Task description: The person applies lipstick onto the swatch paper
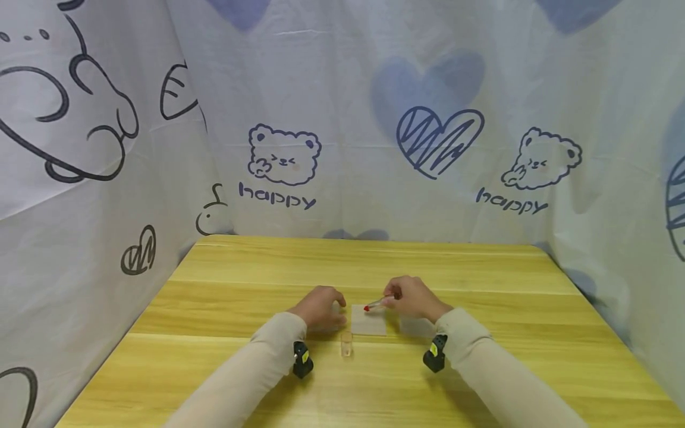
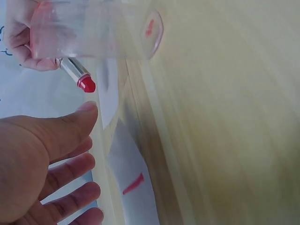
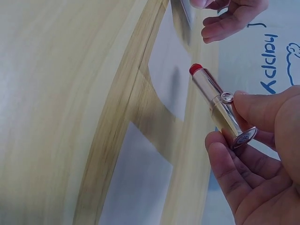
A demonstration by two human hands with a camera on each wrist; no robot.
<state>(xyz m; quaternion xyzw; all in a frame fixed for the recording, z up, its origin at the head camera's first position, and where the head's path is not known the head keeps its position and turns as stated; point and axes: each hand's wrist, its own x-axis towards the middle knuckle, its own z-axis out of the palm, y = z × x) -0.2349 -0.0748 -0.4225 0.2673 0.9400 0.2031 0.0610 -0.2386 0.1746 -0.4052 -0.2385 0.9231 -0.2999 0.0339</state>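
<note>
My right hand (image 1: pixel 414 296) pinches an uncapped lipstick (image 3: pixel 215 101) between thumb and fingers, its red tip pointing left and down. Below that tip lies a white paper square (image 1: pixel 368 324), apart from it as far as the right wrist view shows. My left hand (image 1: pixel 323 309) holds nothing, fingers spread and relaxed in the left wrist view. Beside it lies another paper (image 2: pixel 136 168) bearing a short red stroke (image 2: pixel 133 183); in the head view the hand mostly hides it. A third paper (image 3: pixel 138 178) is under my right wrist, with no mark visible.
A clear lipstick cap (image 1: pixel 346 345) stands on the wooden table (image 1: pixel 241 368) just in front of the middle paper. White curtains (image 1: pixel 353 89) with drawn bears and hearts surround the back and sides. Each wrist carries a small black camera (image 1: pixel 302 359).
</note>
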